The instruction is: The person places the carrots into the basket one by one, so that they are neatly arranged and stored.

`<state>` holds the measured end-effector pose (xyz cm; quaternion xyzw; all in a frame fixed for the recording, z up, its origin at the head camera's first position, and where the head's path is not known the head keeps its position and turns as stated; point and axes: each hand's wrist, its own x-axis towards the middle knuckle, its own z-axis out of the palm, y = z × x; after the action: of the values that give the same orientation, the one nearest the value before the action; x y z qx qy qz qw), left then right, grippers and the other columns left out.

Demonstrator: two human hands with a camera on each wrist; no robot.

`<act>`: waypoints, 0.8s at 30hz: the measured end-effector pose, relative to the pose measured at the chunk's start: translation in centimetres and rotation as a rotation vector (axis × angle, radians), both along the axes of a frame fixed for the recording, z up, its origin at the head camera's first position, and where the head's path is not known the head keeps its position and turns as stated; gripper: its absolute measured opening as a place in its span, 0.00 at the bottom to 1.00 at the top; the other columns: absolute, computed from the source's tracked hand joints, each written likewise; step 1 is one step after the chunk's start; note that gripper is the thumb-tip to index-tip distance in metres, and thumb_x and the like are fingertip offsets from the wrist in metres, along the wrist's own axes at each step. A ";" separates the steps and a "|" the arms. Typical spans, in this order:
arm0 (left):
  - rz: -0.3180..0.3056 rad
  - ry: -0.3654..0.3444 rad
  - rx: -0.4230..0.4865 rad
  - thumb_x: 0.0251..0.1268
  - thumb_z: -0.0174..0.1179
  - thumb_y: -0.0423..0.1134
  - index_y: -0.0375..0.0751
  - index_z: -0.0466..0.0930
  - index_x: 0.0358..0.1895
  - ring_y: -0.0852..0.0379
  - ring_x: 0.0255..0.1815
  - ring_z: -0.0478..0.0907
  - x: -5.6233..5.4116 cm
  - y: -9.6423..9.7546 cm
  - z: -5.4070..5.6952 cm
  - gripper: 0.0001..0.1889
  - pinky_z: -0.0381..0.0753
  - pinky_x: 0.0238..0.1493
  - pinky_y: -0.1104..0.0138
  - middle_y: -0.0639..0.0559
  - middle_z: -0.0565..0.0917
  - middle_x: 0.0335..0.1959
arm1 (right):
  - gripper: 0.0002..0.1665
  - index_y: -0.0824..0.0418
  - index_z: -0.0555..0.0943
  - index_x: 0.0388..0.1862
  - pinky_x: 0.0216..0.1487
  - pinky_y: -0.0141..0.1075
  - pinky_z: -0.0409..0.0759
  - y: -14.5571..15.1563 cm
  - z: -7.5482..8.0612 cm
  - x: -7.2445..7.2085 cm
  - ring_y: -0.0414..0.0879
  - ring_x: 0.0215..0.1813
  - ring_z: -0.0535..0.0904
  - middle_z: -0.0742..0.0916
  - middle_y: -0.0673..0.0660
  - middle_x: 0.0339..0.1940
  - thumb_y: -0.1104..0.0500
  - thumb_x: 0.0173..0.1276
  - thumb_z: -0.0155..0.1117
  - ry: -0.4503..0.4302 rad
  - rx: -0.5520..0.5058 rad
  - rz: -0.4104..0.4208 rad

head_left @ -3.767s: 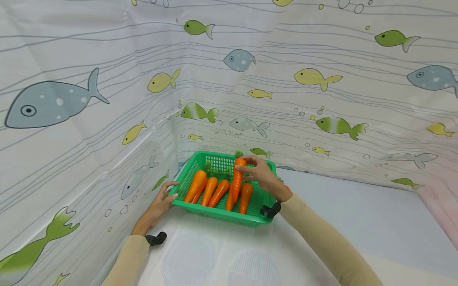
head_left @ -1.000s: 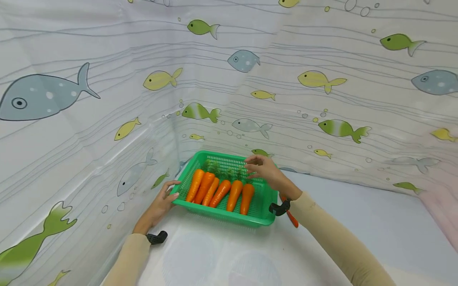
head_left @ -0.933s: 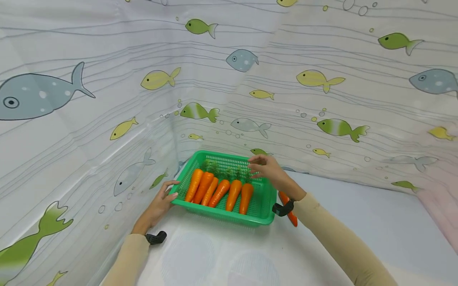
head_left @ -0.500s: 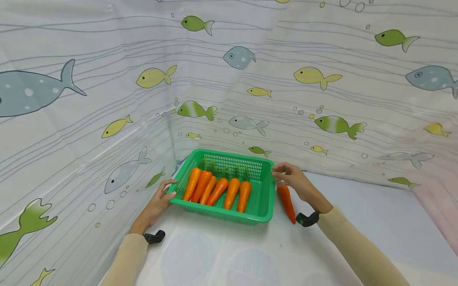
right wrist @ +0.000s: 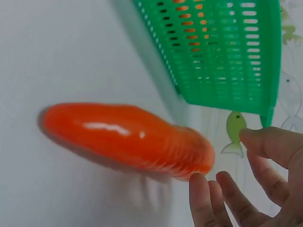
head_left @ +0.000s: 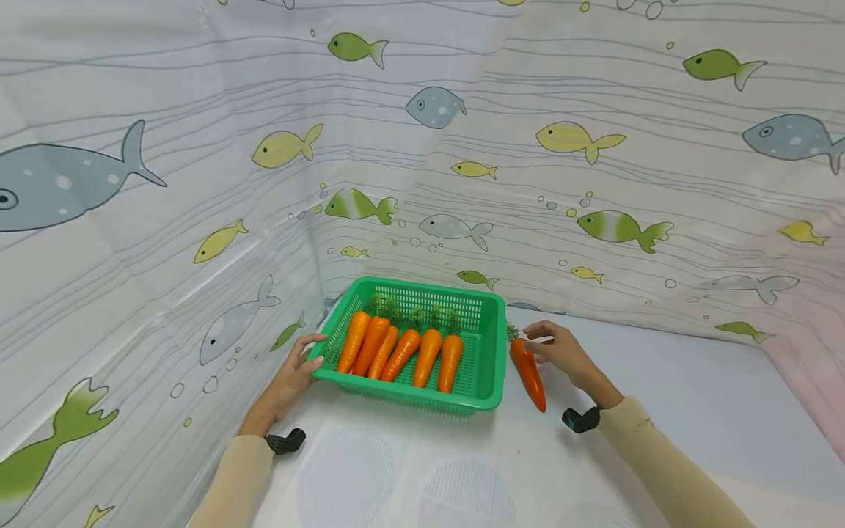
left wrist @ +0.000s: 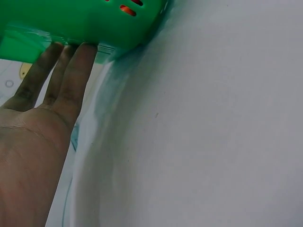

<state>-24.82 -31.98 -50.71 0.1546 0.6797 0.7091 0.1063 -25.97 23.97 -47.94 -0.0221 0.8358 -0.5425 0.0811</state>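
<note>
A green plastic basket (head_left: 488,402) with slotted walls stands on the table, several orange carrots (head_left: 402,354) lying side by side in it with leafy tops toward the back wall. At its left rim my left hand (head_left: 290,385) holds the edge; in the left wrist view, three fingers (left wrist: 75,78) reach up against the basket's underside. One loose red-orange carrot (head_left: 528,375) lies right of the basket, tip toward me. Over its thick end is my right hand (head_left: 566,353), thumb and fingers spread. The right wrist view has these fingertips right at the carrot's end (right wrist: 198,150).
Close behind the basket and along its left side rise white sheets printed with fish (head_left: 455,227). White table surface (head_left: 422,458) extends in front of the basket and to its right. Each wrist wears a black camera band (head_left: 581,419).
My right hand has let go of a carrot inside the basket, left the basket and moved right, down to the loose carrot. My left hand stays at the left rim.
</note>
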 end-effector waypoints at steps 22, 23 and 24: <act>0.026 -0.015 -0.054 0.84 0.48 0.37 0.51 0.54 0.76 0.53 0.61 0.71 0.1 0.0 0.0 0.25 0.78 0.57 0.66 0.37 0.58 0.71 | 0.32 0.57 0.74 0.71 0.50 0.45 0.83 0.3 -2.7 -1.6 0.62 0.60 0.77 0.77 0.65 0.66 0.50 0.73 0.70 -0.048 0.182 0.062; 0.025 -0.015 -0.054 0.84 0.48 0.37 0.52 0.54 0.76 0.53 0.61 0.71 0.1 0.0 0.0 0.25 0.78 0.57 0.66 0.37 0.58 0.71 | 0.32 0.57 0.73 0.71 0.50 0.45 0.83 0.4 -2.7 -1.6 0.62 0.61 0.76 0.76 0.66 0.67 0.50 0.73 0.70 -0.049 0.179 0.064; 0.026 -0.016 -0.055 0.84 0.48 0.37 0.52 0.54 0.76 0.53 0.61 0.71 0.1 -0.1 0.0 0.25 0.78 0.57 0.66 0.37 0.58 0.71 | 0.32 0.58 0.73 0.71 0.51 0.45 0.83 0.5 -2.7 -1.6 0.63 0.61 0.76 0.76 0.67 0.68 0.50 0.73 0.70 -0.052 0.177 0.065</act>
<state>-24.72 -32.03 -50.74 0.1373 0.6998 0.6929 0.1067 -27.61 24.42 -50.63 -0.0280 0.8769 -0.4641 0.1218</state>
